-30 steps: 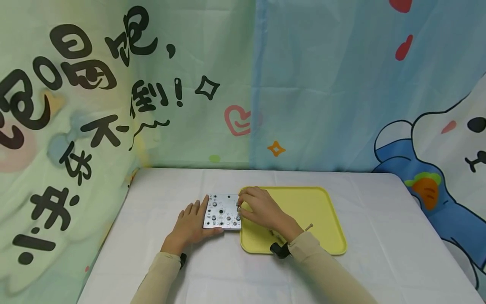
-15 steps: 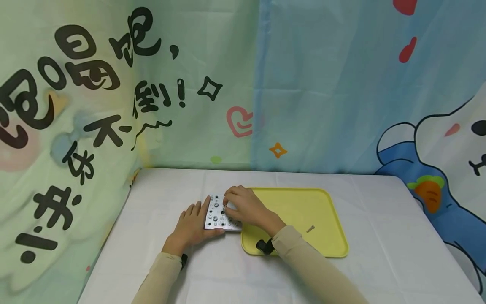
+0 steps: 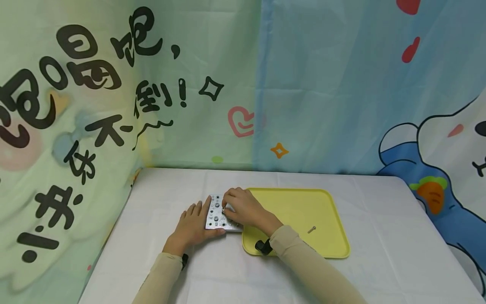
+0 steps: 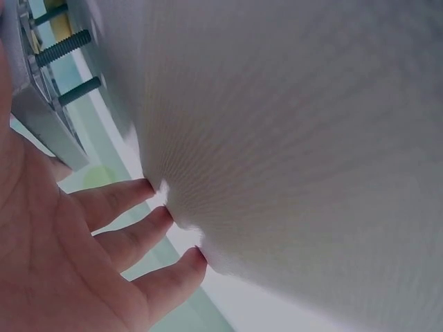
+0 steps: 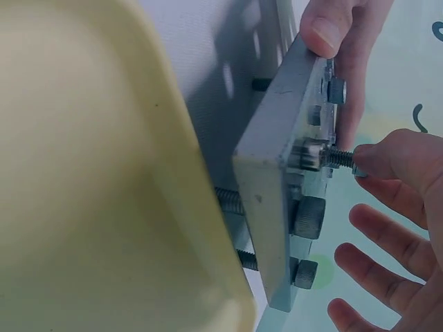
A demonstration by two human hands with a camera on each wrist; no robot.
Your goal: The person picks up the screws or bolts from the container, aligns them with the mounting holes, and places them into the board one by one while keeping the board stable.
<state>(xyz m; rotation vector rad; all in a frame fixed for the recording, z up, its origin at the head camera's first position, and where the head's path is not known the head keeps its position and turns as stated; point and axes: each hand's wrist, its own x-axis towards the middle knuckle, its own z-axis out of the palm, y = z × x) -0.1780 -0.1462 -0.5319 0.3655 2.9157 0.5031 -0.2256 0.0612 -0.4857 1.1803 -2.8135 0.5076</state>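
Observation:
A silver metal plate (image 3: 215, 210) with several socket-head bolts stands at the tray's left edge. Threaded bolt ends (image 4: 64, 48) stick out beneath it in the left wrist view. My left hand (image 3: 193, 223) holds the plate's left side, thumb along the near edge and index finger along the left one. Its other fingers (image 4: 169, 280) press on the white cloth. My right hand (image 3: 244, 208) is over the plate. Between thumb and forefinger it pinches a threaded bolt (image 5: 339, 158), lined up roughly across the plate's face. Whether its tip sits in a hole cannot be made out.
A yellow tray (image 3: 292, 207) lies right of the plate, partly under my right forearm. One loose bolt (image 3: 311, 229) lies on it. White cloth (image 3: 372, 219) covers the table, and a printed curtain (image 3: 322, 93) hangs behind.
My right hand has moved left from the plate's right edge to its middle, carrying the pinched bolt, then nearly stopped. The left hand keeps its place on the plate.

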